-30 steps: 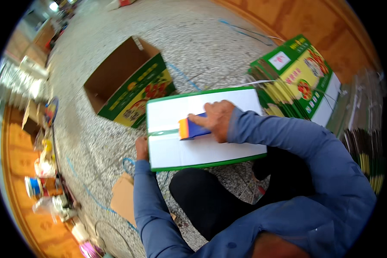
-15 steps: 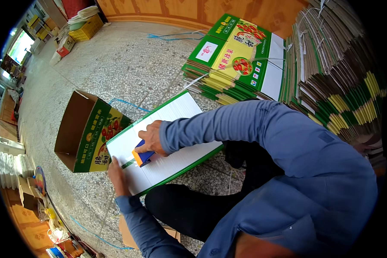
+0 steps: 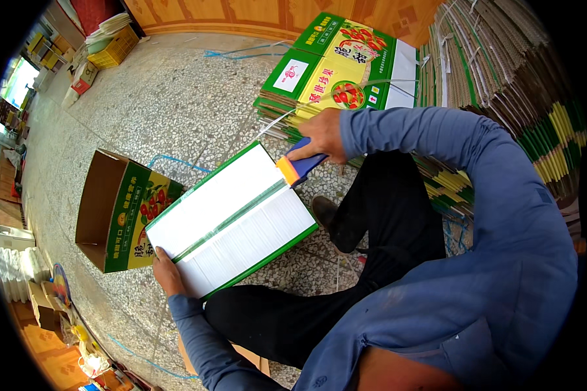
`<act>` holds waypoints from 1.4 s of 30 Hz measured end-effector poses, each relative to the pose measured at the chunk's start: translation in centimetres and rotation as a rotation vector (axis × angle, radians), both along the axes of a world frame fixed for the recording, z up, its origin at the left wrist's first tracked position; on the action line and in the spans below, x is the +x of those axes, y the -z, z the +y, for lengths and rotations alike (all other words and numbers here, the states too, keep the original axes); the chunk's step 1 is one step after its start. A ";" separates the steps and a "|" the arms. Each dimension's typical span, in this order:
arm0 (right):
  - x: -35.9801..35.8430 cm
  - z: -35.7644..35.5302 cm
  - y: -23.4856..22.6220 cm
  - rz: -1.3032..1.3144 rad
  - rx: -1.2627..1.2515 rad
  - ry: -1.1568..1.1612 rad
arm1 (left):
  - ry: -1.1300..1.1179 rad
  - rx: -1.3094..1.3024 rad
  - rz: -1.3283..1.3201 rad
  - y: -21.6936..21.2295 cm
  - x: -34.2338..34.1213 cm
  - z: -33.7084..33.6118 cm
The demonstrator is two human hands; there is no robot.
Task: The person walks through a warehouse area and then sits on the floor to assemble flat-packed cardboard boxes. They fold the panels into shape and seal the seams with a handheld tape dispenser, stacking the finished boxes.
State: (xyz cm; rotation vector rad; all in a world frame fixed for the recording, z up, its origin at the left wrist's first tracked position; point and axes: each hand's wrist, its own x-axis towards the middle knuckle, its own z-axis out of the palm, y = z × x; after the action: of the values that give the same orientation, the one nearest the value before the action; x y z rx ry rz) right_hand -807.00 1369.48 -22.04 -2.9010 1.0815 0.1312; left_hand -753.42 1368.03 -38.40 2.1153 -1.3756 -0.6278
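A cardboard box [image 3: 254,225] with green edges rests at my knees, its white flap side facing up. Green-looking tape [image 3: 231,223] runs along the seam between the flaps. My right hand [image 3: 323,137] is closed round a blue and orange tape dispenser [image 3: 301,167], held at the far right end of the seam. At the near left corner my left hand [image 3: 167,274] grips the box edge, thumb on top and most fingers hidden.
An opened green and yellow carton [image 3: 127,212] stands on the speckled floor to the left. Flat printed cartons [image 3: 332,72] are piled at the back, beside a tall bundle of folded cardboard [image 3: 496,72]. Blue strapping [image 3: 176,159] lies on the floor; a yellow crate [image 3: 114,51] stands far left.
My right hand has drawn the tape dispenser from the left part of the seam to its right end, leaving tape along it. My left hand keeps its hold on the box corner.
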 end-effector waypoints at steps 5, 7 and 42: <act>-4.6 1.0 2.0 0.007 -0.027 0.015 | -0.019 0.013 0.065 -0.2 -0.1 0.2; -6.8 1.5 2.6 0.080 -0.043 0.049 | -0.011 0.004 0.094 -0.2 -0.1 0.3; 7.7 -7.2 21.7 -0.404 0.324 0.921 | 0.084 -0.216 1.045 -13.4 1.5 7.7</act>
State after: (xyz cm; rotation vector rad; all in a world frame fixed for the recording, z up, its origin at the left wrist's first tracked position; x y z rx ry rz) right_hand -799.28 1362.25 -43.74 -1.7976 1.9115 -0.2707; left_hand -751.94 1375.77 -24.99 1.2058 -0.8518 -1.2963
